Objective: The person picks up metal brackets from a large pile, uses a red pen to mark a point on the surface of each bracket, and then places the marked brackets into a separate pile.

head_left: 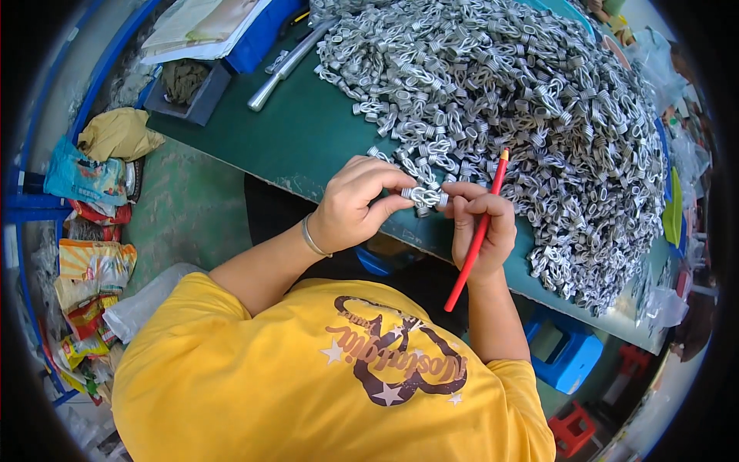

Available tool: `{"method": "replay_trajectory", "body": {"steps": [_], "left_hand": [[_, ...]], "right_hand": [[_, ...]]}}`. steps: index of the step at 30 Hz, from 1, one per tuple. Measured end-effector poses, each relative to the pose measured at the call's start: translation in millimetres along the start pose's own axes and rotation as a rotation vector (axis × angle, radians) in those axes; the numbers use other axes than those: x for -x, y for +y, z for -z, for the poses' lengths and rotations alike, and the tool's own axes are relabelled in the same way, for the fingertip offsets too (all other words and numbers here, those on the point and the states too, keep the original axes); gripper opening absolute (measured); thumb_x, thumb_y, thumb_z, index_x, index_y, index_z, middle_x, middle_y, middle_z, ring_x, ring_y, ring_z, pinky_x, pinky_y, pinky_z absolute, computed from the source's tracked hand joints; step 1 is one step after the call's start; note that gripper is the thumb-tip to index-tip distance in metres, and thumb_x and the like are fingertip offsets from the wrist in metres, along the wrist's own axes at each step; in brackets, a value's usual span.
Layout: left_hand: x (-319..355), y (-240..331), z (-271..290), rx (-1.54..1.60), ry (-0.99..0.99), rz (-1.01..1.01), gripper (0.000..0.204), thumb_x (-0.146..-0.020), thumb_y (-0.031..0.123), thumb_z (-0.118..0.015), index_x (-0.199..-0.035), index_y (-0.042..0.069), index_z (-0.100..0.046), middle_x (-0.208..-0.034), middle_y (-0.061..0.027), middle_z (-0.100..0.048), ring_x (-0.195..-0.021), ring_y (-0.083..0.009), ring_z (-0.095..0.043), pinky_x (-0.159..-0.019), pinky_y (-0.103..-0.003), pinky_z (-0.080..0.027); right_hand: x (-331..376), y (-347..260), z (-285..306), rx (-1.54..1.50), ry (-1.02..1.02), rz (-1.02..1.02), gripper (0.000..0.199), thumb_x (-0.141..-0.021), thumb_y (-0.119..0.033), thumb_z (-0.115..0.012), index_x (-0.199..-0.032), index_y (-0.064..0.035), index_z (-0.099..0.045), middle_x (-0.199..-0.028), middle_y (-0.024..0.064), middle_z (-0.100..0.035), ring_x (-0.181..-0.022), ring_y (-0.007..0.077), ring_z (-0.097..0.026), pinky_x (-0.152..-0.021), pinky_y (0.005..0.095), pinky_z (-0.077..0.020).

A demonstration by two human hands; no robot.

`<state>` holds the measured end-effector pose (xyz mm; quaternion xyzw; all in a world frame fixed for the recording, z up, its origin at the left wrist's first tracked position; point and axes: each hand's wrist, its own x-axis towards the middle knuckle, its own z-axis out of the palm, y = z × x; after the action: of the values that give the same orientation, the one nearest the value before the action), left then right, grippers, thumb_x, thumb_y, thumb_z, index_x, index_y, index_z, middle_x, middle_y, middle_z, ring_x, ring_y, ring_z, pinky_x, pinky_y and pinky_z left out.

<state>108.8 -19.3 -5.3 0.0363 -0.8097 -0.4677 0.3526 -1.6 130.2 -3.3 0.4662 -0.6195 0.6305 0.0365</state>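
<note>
Between both hands, just over the table's near edge, is a small silver-grey metal piece with looped strands and ribbed ends. My left hand pinches its left end between thumb and fingers; a bracelet circles that wrist. My right hand has its fingertips at the piece's right end. A red pencil with a yellowish tip is also tucked in that hand, slanting across the fingers. Beyond the hands spreads a large heap of similar metal pieces, with a few strays close to my fingertips.
The green table carries a metal-handled tool, a blue bin with papers, and a grey box holding cloth. Bags and packets fill the rack at left. A blue stool and a red stool stand low at right.
</note>
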Motion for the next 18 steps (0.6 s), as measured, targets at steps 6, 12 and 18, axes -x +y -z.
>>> {"method": "replay_trajectory", "body": {"steps": [6, 12, 18], "left_hand": [[-3.9, 5.4, 3.3, 0.066, -0.037, -0.052, 0.022, -0.069, 0.001, -0.073, -0.088, 0.002, -0.063, -0.080, -0.0089, -0.062, -0.069, -0.0204, -0.059, -0.064, -0.028, -0.047], [5.4, 20.1, 1.7, 0.372, -0.140, 0.021, 0.021, -0.071, -0.001, -0.072, -0.089, -0.001, -0.063, -0.081, -0.0095, -0.062, -0.069, -0.0173, -0.062, -0.064, -0.025, -0.050], [12.7, 21.5, -2.3, 0.306, -0.189, -0.003, 0.020, -0.071, 0.000, -0.072, -0.089, -0.001, -0.063, -0.083, -0.0101, -0.063, -0.070, -0.0168, -0.063, -0.062, -0.025, -0.051]], "right_hand": [[1.8, -8.4, 2.8, -0.177, -0.009, -0.171, 0.023, -0.078, 0.008, -0.062, -0.084, -0.0014, -0.042, -0.079, 0.0158, -0.063, -0.061, 0.0153, -0.063, -0.057, 0.0237, -0.0515], [24.0, -10.7, 8.1, -0.265, -0.094, -0.061, 0.031, -0.077, 0.011, -0.061, -0.089, -0.0056, -0.039, -0.091, 0.0164, -0.057, -0.083, 0.0246, -0.061, -0.074, 0.0334, -0.0517], [44.7, -14.4, 15.4, -0.197, -0.005, -0.054, 0.037, -0.074, 0.014, -0.064, -0.091, -0.0064, -0.037, -0.095, 0.0174, -0.055, -0.088, 0.0279, -0.061, -0.078, 0.0361, -0.0525]]}}
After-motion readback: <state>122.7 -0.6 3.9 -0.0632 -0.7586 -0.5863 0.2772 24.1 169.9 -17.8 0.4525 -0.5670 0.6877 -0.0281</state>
